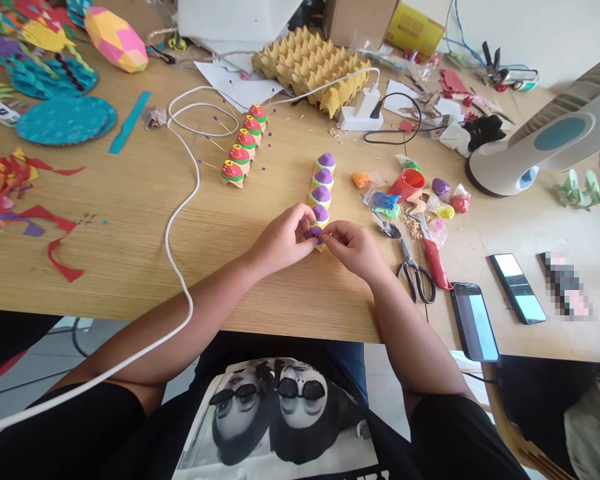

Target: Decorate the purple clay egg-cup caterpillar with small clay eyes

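A strip of egg-carton cups topped with purple clay (323, 187) lies on the wooden table (130, 220), running away from me. My left hand (281, 239) and my right hand (353, 248) meet at its near end. Both pinch the purple clay lump (313, 233) on the nearest cup, fingers pressed together. A second carton strip with red, green and yellow clay tops (244, 147) lies to the left, farther back.
Scissors (414, 267), a red cutter (435, 261), a red cup (409, 183) and bagged clay pieces (385, 201) lie right of my hands. Two phones (475, 320) rest near the front edge. A white cable (180, 220), egg tray (313, 67), fan (540, 140) and paper crafts (60, 120) surround.
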A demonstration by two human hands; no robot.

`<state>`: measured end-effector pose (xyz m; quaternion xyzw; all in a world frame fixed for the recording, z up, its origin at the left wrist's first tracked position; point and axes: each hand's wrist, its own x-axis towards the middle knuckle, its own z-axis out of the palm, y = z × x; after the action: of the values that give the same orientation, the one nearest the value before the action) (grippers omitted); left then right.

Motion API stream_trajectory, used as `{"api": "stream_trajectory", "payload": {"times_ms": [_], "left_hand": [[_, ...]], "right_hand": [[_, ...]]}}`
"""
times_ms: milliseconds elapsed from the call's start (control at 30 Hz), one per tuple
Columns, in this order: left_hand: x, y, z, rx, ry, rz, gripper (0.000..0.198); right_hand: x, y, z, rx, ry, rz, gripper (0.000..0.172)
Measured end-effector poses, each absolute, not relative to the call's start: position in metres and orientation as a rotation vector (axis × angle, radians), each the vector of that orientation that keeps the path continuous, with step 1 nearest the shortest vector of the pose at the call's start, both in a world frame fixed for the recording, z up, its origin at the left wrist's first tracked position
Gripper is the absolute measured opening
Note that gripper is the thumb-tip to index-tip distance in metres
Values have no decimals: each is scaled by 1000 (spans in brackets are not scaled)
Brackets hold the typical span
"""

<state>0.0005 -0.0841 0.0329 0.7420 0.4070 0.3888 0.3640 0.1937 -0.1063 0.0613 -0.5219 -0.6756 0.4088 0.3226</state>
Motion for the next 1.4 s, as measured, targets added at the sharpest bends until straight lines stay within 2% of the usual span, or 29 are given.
{"api": "stream_trajectory", "payload": {"times_ms": [300, 633, 800, 1033, 1400], "left_hand": [[-3, -81, 37, 1826, 1114, 1047, 23], [-1, -85, 47, 1929, 1007, 1242, 17], [-1, -89, 57, 2035, 974, 1301, 7], [-3, -90, 56, 2149, 942, 1264, 10], [-4, -86, 52, 2120, 959, 1266, 12]], "right_hand": [[197, -106, 67, -1355, -1666, 1176, 17], [198, -105, 68, -1128, -1327, 1534, 23], [199, -105, 65, -1091, -1308, 1546, 23], [195, -107, 67, -1110, -1419, 1456, 36], [202, -109, 73, -1127, -1616, 1434, 33]]}}
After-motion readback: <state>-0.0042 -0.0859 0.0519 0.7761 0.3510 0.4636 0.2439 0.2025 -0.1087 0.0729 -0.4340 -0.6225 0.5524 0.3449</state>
